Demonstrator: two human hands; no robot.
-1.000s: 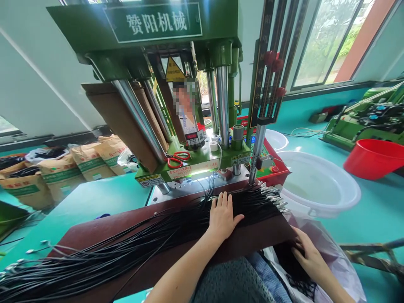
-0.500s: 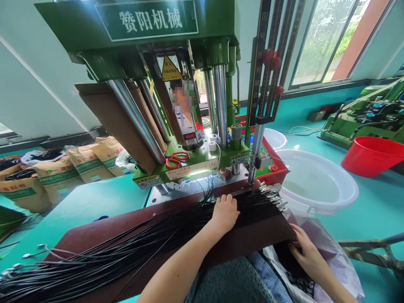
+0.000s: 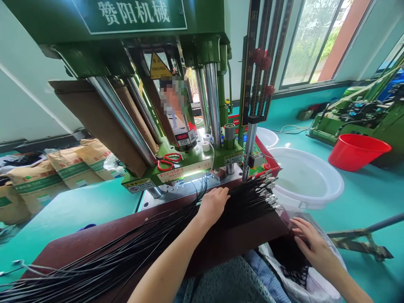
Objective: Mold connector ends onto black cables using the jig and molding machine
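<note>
Counting from the left, we find at least four paper sacks (image 3: 41, 189) at the left edge, one pair of red-handled scissors (image 3: 161, 160) near the centre, lying on one big green machine (image 3: 132, 35), then two white tubs, the larger tub (image 3: 340, 185) right of centre and the smaller one (image 3: 268, 135) behind it, and one red bucket (image 3: 356, 153) at the right. The black cables (image 3: 158, 235) make one long bundle, too dense for us to count; it runs from the lower left corner up to right of centre, where many silvery ends (image 3: 268, 198) fan out.

Our left hand (image 3: 213, 204), at the centre, rests on the bundle with its fingers bent over it; the fingertips are partly hidden, so we cannot tell whether they close on any cable. Our right hand (image 3: 311, 240), at the lower right, is loosely spread, thumb apart from the fingers and nothing held between them. Its fingertips are close to the board's right end; whether they touch it, we cannot tell.

Under the cables lies a brown board (image 3: 255, 231), with a green tabletop (image 3: 91, 202) beyond it at the left. A person (image 3: 176, 122) shows between the machine's columns. A white bag (image 3: 318, 273) with dark contents sits at the lower right, above a turquoise floor (image 3: 372, 198), and a window (image 3: 312, 38) fills the upper right.
</note>
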